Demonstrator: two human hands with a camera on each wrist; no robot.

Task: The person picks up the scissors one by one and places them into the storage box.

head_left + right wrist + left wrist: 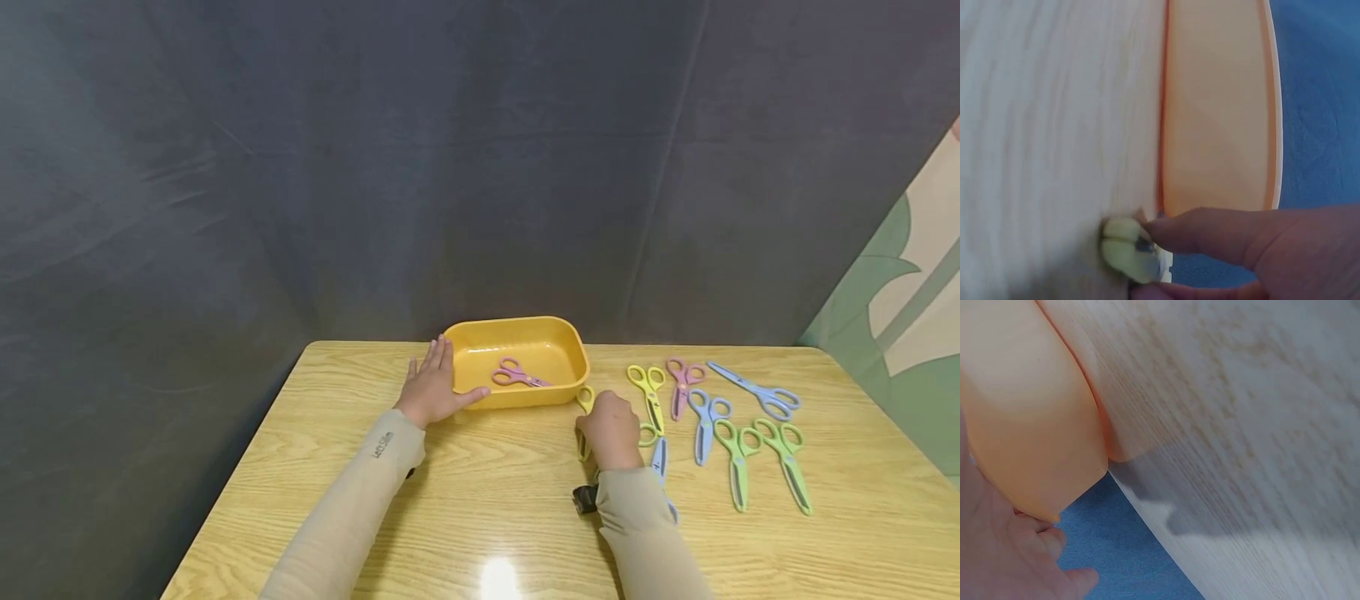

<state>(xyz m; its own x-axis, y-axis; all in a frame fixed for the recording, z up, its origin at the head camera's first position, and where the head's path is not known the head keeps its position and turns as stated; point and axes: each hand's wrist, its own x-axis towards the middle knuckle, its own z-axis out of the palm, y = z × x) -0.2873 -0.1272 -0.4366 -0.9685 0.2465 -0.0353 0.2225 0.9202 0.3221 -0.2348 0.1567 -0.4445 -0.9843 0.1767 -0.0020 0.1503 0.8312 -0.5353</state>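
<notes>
My left hand (433,385) rests spread flat against the yellow tray (570,367) on the wooden surface (480,517). My right hand (611,429) pinches yellow scissors (584,402) beside the tray's near right corner.

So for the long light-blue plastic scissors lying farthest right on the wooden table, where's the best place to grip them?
Probably at the handle loops of the light-blue plastic scissors, coming from above on the right: they lie flat, loops pointing right, blades closed, clear of neighbours.
</notes>
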